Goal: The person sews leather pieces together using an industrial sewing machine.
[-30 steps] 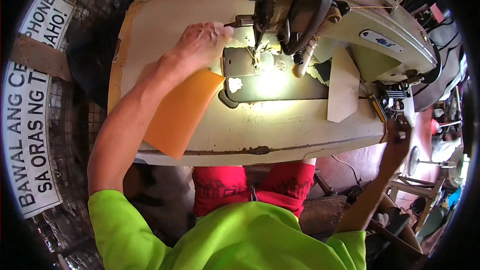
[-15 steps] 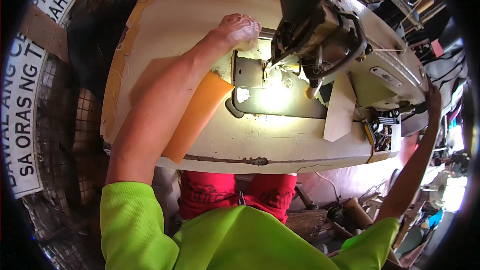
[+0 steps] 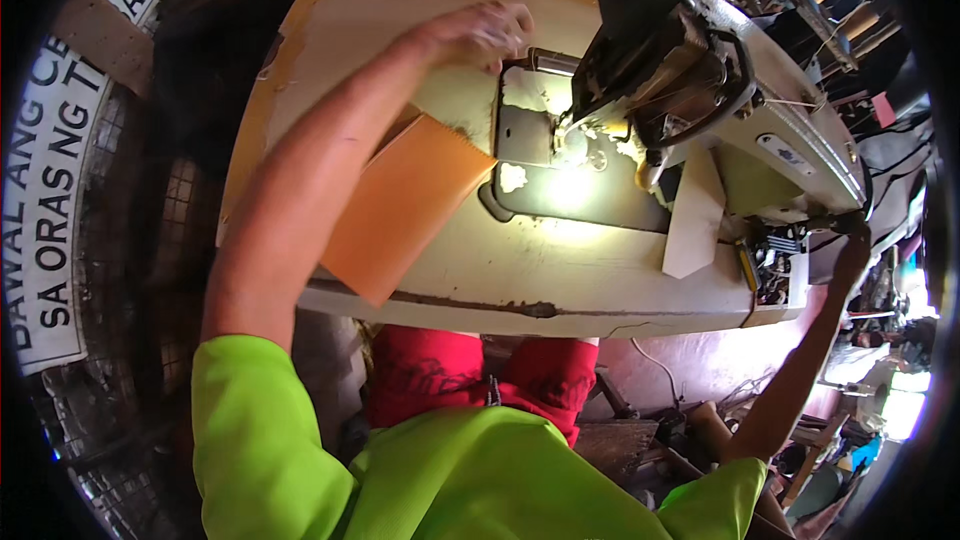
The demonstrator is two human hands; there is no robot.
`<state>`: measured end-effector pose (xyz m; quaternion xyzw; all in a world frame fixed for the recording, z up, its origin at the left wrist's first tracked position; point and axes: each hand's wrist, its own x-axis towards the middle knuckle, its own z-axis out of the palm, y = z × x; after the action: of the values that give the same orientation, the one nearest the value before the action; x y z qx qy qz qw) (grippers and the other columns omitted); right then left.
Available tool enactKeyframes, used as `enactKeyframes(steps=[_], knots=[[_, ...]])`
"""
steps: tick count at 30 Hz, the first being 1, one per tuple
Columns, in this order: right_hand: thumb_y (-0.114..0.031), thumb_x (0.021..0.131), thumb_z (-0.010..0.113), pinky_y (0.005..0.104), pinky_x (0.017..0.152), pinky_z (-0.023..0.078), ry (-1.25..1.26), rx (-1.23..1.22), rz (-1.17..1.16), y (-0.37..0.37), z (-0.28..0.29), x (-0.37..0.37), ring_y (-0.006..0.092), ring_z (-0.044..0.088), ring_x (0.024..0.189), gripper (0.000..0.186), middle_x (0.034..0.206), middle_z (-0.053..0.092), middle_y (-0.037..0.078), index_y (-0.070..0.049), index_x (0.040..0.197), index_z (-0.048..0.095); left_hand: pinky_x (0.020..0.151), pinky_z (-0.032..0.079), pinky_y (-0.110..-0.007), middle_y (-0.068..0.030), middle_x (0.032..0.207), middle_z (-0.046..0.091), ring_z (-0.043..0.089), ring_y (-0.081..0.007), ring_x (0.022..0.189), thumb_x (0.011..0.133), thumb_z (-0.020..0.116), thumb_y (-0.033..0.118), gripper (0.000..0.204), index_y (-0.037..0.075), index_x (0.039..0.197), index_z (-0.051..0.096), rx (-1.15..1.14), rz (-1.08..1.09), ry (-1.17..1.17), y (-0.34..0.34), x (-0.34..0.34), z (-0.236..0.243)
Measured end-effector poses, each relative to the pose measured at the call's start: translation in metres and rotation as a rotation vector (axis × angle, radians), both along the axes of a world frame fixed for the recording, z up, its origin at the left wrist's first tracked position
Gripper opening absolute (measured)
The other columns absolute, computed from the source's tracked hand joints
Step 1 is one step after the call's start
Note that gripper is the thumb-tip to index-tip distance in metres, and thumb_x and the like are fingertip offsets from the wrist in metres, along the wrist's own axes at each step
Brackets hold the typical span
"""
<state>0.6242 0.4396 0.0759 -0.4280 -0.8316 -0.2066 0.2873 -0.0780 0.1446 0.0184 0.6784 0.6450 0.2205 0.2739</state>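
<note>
Orange sheet [image 3: 410, 208] is seen centre-left in frame, below the bent fingers of the left hand [image 3: 482, 34]; whether anything is pinched by either this or the right hand [image 3: 853, 236] cannot be told.

Sewing machine [image 3: 792, 148], its bed plate [image 3: 545, 190] brightly lit, on worn table [image 3: 450, 285]. Orange sheet [image 3: 410, 212], zigzag-edged, left of plate. Person's left hand [image 3: 485, 34], blurred, near plate; right hand [image 3: 853, 230] beside handwheel [image 3: 867, 196].

Orange sheet [image 3: 408, 215] smooth, matt; sewing machine [image 3: 800, 130] glossy metal; shirt [image 3: 470, 480] cloth.
</note>
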Motion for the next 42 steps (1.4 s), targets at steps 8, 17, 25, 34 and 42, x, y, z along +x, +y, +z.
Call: enactKeyframes(steps=[8, 17, 25, 34, 42], knots=[[-0.020, 0.094, 0.062, 0.0357, 0.078, 0.047, 0.522, -0.786, -0.132, -0.232, -0.039, -0.144, 0.0222, 0.058, 0.090, 0.050, 0.106, 0.063, 0.011, -0.009, 0.140, 0.047, 0.102, 0.041, -0.040, -0.0168, 0.123, 0.057, 0.051, -0.0305, 0.120, 0.076, 0.075, 0.041, 0.078, 0.002, 0.136, 0.045, 0.074, 0.073, 0.269, -0.157, -0.002, 0.023], [-0.019, 0.095, 0.056, 0.0437, 0.086, 0.048, 0.341, -1.020, 0.653, -0.375, -0.008, -0.370, 0.0371, 0.062, 0.096, 0.036, 0.106, 0.061, 0.022, 0.000, 0.126, 0.053, 0.087, 0.049, -0.048, -0.0233, 0.109, 0.057, 0.059, -0.0407, 0.103, 0.064, 0.082, 0.053, 0.090, -0.004, 0.125, 0.049, 0.216, 0.457, 0.332, -0.159, 0.140, -0.004], [-0.024, 0.095, 0.059, 0.0437, 0.070, 0.050, 0.583, -0.991, 0.506, -0.388, -0.069, -0.408, 0.0374, 0.064, 0.081, 0.031, 0.085, 0.065, 0.021, 0.000, 0.114, 0.054, 0.070, 0.047, -0.036, -0.0142, 0.081, 0.058, 0.060, -0.0250, 0.074, 0.078, 0.075, 0.008, 0.016, -0.001, 0.090, 0.070, 0.127, 0.386, -0.034, -0.162, 0.129, 0.011], [-0.018, 0.083, 0.068, 0.0422, 0.064, 0.054, 0.477, -0.679, 0.510, -0.392, -0.080, -0.410, 0.0327, 0.065, 0.077, 0.023, 0.093, 0.064, 0.012, -0.006, 0.102, 0.064, 0.070, 0.049, -0.045, -0.0173, 0.089, 0.052, 0.058, -0.0386, 0.080, 0.086, 0.057, -0.003, 0.014, 0.001, 0.100, 0.054, 0.451, 0.416, 0.116, -0.168, 0.152, -0.012], [-0.017, 0.082, 0.068, 0.0424, 0.062, 0.053, 0.433, -0.662, 0.568, -0.389, -0.081, -0.410, 0.0339, 0.064, 0.077, 0.021, 0.092, 0.063, 0.013, -0.007, 0.100, 0.064, 0.066, 0.050, -0.045, -0.0145, 0.090, 0.052, 0.060, -0.0366, 0.080, 0.080, 0.055, -0.010, 0.028, 0.004, 0.104, 0.054, 0.502, 0.422, 0.154, -0.171, 0.154, -0.021]])
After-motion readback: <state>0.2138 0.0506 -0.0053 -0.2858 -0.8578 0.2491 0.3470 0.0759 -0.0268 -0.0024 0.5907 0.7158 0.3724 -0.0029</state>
